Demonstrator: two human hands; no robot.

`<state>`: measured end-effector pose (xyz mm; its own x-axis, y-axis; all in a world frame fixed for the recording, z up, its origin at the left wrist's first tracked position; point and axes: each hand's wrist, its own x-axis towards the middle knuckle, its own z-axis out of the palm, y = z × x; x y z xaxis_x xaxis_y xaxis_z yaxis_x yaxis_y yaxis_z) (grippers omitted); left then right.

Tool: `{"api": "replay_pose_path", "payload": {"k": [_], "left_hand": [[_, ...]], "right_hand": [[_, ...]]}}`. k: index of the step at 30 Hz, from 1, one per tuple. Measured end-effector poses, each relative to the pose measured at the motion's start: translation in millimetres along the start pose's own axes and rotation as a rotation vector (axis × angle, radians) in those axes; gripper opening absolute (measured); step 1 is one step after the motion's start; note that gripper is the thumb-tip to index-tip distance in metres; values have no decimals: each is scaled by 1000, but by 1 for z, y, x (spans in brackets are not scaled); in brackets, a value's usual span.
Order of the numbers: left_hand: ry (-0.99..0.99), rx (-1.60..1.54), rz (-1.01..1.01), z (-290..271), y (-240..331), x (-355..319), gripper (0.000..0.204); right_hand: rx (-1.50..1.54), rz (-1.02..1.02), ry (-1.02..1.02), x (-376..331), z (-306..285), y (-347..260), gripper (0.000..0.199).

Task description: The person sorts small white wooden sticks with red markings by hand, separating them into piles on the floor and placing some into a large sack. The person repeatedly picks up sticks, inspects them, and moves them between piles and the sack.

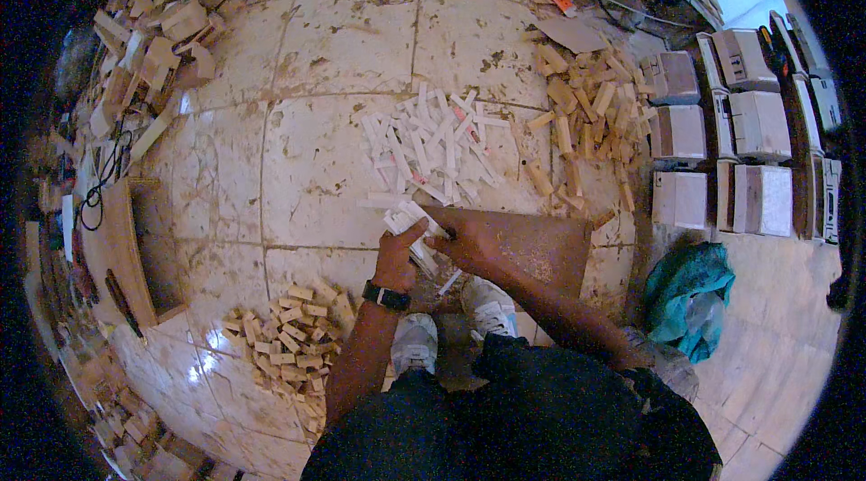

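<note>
A small bundle of white strips (403,214) is held between my two hands, just past my shoes. My left hand (395,257), below a dark wristwatch, closes round the bundle from the left. From the right, my right hand (469,245) is closed with its fingertips against the same strips. Beneath my hands lies a brown board (541,251) on the floor. Just beyond them spreads a loose pile of similar white strips (433,143), a few with red marks. What the strips are made of is hard to tell.
Small wooden blocks (293,332) lie heaped at the near left, and longer wooden pieces (586,107) at the right. Offcuts (171,30) pile up at the far left. A wooden box (135,251), stacked cartons (762,125) and a green plastic bag (690,296) stand around the tiled floor.
</note>
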<state>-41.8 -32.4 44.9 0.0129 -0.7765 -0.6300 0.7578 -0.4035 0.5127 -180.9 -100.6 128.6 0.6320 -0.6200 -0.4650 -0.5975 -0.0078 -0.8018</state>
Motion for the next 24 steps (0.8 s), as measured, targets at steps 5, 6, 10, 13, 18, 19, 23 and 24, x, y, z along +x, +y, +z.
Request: {"api": "replay_pose_path", "payload": {"k": [5,6,10,13,18,19,23,24], "left_hand": [[2,210,106,-4,2,-9,32],[-14,180,148,-4,2,-10,32],[-2,-78,-29,-7,3,-5,28],[16,-71,-33,-8,5,-2,23],[95,-17,-42,-3,15,-7,23],[94,-27,-34,-3,18,-8,23],[61,-11,12,-2,20,-11,23],[84,6,25,-3,18,-10,23]], "right_hand": [[42,207,-58,6,2,21,38],[112,244,-81,10,4,29,38],[369,259,40,23,17,54,40],[557,365,79,31,9,59,37],[36,190,193,58,-33,56,36],[-102,129,246,65,-41,54,38],[-219,138,527,56,-33,44,43],[-188,174,471,49,-30,39,44]]}}
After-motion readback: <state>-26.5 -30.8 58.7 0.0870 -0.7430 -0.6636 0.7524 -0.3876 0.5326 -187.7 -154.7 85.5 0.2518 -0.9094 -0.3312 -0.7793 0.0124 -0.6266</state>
